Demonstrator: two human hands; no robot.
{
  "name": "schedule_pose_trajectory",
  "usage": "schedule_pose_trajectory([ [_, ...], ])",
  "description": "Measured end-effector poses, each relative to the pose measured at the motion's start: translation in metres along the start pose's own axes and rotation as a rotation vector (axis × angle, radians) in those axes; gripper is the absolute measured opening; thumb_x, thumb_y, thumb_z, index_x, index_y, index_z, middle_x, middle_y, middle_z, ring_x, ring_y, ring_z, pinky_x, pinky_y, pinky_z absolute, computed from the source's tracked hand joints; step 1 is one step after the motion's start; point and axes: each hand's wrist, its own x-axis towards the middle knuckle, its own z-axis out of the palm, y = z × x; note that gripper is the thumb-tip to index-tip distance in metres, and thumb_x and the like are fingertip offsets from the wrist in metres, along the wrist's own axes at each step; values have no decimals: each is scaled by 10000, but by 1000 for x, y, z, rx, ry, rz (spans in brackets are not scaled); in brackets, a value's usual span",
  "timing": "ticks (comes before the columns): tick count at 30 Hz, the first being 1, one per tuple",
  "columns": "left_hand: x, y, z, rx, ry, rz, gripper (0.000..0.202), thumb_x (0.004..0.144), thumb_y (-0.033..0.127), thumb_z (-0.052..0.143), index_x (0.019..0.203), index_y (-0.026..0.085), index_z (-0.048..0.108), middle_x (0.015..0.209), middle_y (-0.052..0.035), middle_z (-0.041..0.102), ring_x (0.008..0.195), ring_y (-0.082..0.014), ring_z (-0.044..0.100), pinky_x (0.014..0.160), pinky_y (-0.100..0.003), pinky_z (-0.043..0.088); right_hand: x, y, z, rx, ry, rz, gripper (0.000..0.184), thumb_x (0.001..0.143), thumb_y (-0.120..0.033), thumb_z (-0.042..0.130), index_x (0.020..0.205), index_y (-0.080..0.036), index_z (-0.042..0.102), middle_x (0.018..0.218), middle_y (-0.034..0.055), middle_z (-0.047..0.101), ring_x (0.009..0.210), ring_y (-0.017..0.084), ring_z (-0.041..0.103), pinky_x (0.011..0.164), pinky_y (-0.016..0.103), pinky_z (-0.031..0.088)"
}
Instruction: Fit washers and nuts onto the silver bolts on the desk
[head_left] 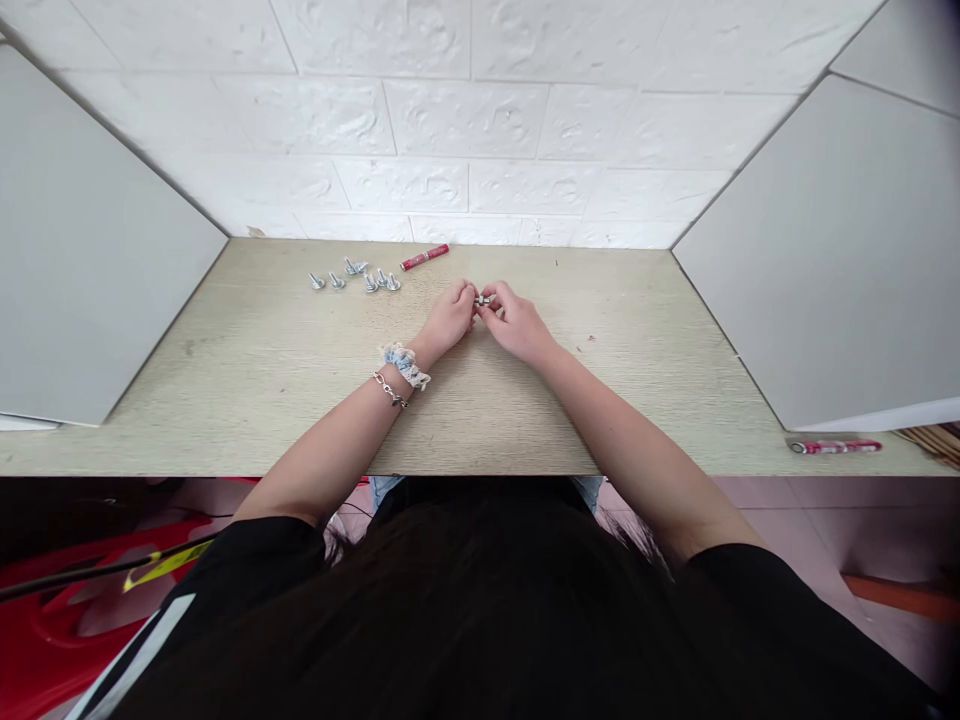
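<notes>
My left hand (448, 316) and my right hand (515, 322) meet above the middle of the table. Between them is a small silver bolt (481, 300), held sideways, with what looks like a nut on it. The left fingers are closed round its left end, which they hide. My right thumb and fingertips pinch the other end. To the left, several similar silver bolts with washers (370, 283) stand or lie on the wooden tabletop (300, 370) in a loose group.
A red tube-like pen (424, 257) lies behind my hands near the white brick wall (465, 120). Another red pen (836, 447) is at the right front edge. Grey panels (97, 240) stand on both sides. A red plastic stool or chair (45, 620) is below left.
</notes>
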Motion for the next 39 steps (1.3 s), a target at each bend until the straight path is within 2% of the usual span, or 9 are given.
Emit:
schedule_pose_trajectory([
  [5,-1,1,0,8,-5,-8,193,930,197,323,753,191,401,565,50,394,438,-67,381,479,-215,310,0,-2,-2,-2,24,16,419,931,-490,296,759,-186,525,724,40,603,713,156,545,695,282,381],
  [11,-2,3,0,-4,-5,-11,186,922,170,297,774,191,407,586,44,403,455,-72,384,476,-216,307,0,-3,-1,-16,79,-3,205,851,-400,479,893,-204,521,753,0,600,650,130,509,650,262,360],
  [16,0,1,-1,5,-5,-6,180,920,176,303,765,195,393,565,51,381,445,-71,370,479,-215,310,0,-3,-3,-54,60,33,463,918,-502,302,597,-190,423,565,13,482,589,132,447,595,280,303],
  [21,1,-1,-1,21,-4,10,174,912,173,300,777,195,407,573,44,405,454,-79,385,476,-218,312,0,-4,-2,-21,114,-15,185,820,-386,518,864,-207,501,689,-23,545,608,116,470,619,253,348],
  [24,3,-2,-1,19,2,8,177,911,185,308,765,196,407,587,38,411,478,-80,398,485,-211,331,0,-5,-2,-28,82,-34,200,850,-384,466,781,-199,497,646,-18,523,592,117,456,608,260,331],
  [28,5,-3,-2,1,18,11,165,904,196,327,759,196,407,613,31,416,536,-83,427,541,-200,392,-2,-8,-6,-48,135,24,448,918,-464,308,571,-190,380,528,-4,405,548,116,405,564,279,281],
  [32,5,-5,-2,15,20,21,160,899,199,333,772,192,430,629,25,433,551,-87,435,545,-202,393,-2,-6,-6,-15,155,-20,224,841,-403,492,801,-188,536,610,-24,485,563,112,433,592,259,339],
  [35,5,-6,-1,26,21,62,168,899,182,325,781,184,444,665,16,468,574,-87,445,557,-201,394,0,-3,-1,-8,110,-101,298,795,-298,539,1076,-201,548,856,5,608,608,106,481,663,257,399],
  [39,6,-6,-2,71,31,53,174,906,207,346,764,183,444,673,13,480,590,-87,456,565,-199,399,1,-1,0,-49,90,-103,211,843,-325,478,920,-182,611,911,48,635,692,135,523,692,272,405],
])
